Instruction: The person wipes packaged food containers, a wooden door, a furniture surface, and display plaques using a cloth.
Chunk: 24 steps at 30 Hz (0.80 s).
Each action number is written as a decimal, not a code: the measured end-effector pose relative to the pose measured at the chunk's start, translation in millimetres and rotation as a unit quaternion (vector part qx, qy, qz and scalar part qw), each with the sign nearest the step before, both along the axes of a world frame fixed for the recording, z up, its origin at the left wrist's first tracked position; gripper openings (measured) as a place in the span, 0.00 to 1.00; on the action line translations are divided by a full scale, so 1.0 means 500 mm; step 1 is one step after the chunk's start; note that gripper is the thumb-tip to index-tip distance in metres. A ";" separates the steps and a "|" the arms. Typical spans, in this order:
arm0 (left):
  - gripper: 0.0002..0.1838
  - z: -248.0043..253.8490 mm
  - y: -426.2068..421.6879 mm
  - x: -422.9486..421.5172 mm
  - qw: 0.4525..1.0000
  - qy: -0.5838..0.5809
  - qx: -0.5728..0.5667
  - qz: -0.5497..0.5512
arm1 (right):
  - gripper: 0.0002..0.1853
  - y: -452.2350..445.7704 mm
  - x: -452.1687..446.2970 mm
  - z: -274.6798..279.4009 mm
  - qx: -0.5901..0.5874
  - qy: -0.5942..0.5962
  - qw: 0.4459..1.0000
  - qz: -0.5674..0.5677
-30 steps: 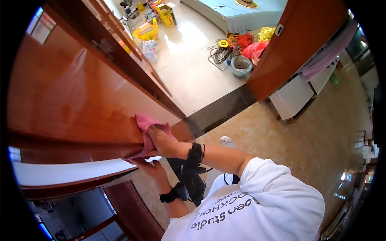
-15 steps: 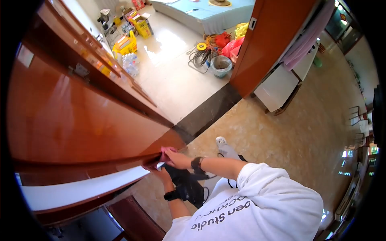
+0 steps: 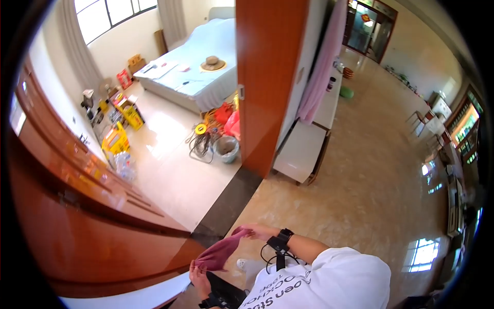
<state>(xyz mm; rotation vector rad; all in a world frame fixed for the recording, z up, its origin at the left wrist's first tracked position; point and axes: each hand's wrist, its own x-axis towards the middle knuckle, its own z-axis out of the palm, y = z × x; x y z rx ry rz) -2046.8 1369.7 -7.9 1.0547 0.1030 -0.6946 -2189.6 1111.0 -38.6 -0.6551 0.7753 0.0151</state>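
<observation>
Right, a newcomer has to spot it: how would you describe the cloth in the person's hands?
Start at the blue-covered bed, then come down past the dark floor strip. Just below it, the left hand and right hand hold a cloth between them. It is deep pink, unlike the paler lilac fabric hanging by the white cabinet.

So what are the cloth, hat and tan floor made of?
Cloth: soft, matt fabric, as its drooping folds show; the fibre is unclear. Hat: perhaps straw, judging by its tan colour, though any weave is too small to see. Tan floor: likely polished stone or tile, mottled, with glossy window reflections.
</observation>
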 end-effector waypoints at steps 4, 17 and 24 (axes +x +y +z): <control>0.13 0.061 -0.159 0.008 0.990 -0.098 0.033 -0.091 | 0.13 -0.124 -0.138 0.023 -0.034 -0.055 0.998 0.005; 0.10 0.111 -0.629 -0.185 0.894 -0.294 0.167 -0.295 | 0.14 -0.389 -0.558 0.044 -0.377 0.114 0.898 -0.197; 0.03 0.189 -0.804 -0.162 0.950 -0.115 -0.080 -0.280 | 0.09 -0.537 -0.529 0.144 0.006 -0.233 0.874 -0.427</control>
